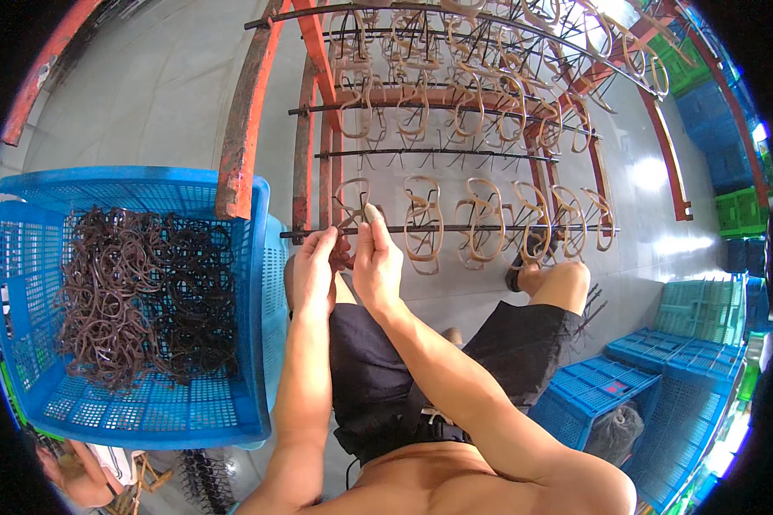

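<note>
My left hand [318,266] is closed at the left end of a black rod [507,228], its fingertips together; what they pinch is too small to make out. Beside it, my right hand [378,257] has thumb and fingers closed on a pale eyeglass frame [352,184] at that rod. Several similar beige and translucent frames [423,182] hang along the rod to the right, and more fill the rows behind, on a red-orange metal rack [242,129]. A blue plastic crate [258,343] at my left holds a tangled heap of brown and black curved pieces [116,309].
Stacked blue crates [678,395] and a pale green crate [700,305] stand at lower right, near a dark bag [614,429]. More green crates [739,210] line the right side. Another person's bare arm [94,476] shows at lower left, near dark spiky items [204,481] on the grey floor [146,86].
</note>
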The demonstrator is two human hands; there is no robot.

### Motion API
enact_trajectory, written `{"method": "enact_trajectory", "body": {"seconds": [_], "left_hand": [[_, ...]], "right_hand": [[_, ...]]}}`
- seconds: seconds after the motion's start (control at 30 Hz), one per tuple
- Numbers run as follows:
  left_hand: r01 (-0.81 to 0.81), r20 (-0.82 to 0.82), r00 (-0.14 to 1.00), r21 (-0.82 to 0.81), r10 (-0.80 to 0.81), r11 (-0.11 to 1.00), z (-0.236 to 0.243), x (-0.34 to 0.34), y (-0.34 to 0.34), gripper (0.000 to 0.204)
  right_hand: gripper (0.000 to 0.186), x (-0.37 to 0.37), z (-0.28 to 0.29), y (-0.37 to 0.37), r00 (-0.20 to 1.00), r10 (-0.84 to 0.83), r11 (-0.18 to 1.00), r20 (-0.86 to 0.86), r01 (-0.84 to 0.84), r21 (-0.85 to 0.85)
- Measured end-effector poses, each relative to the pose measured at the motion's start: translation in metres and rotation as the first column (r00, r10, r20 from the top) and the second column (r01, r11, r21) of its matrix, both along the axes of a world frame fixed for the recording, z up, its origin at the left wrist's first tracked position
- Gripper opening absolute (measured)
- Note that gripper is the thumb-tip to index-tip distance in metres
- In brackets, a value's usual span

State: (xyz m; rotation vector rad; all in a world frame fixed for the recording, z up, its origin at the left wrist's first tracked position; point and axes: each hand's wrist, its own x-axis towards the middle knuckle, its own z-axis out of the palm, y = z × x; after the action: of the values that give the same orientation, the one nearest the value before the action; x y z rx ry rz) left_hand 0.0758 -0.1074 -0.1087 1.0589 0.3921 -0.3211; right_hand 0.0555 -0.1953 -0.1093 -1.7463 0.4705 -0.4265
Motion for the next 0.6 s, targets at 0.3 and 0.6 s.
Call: {"method": "enact_trajectory", "body": {"seconds": [0.3,0.6], "left_hand": [[0.011,0.029,1.000,0.082,-0.013,0.997,0.0066,-0.0005,-0.0016,0.014],[0.060,-0.062,0.996,0.057,-0.057,0.997,0.0057,0.0029,0.0005,0.015]], "right_hand": [[0.031,-0.0010,0.0022,0.0015,0.999,0.008,0.991,0.045,-0.013,0.130],[0.034,-0.0021,0.0030,-0.0041,0.996,0.062,0.994,0.068,-0.067,0.081]]}}
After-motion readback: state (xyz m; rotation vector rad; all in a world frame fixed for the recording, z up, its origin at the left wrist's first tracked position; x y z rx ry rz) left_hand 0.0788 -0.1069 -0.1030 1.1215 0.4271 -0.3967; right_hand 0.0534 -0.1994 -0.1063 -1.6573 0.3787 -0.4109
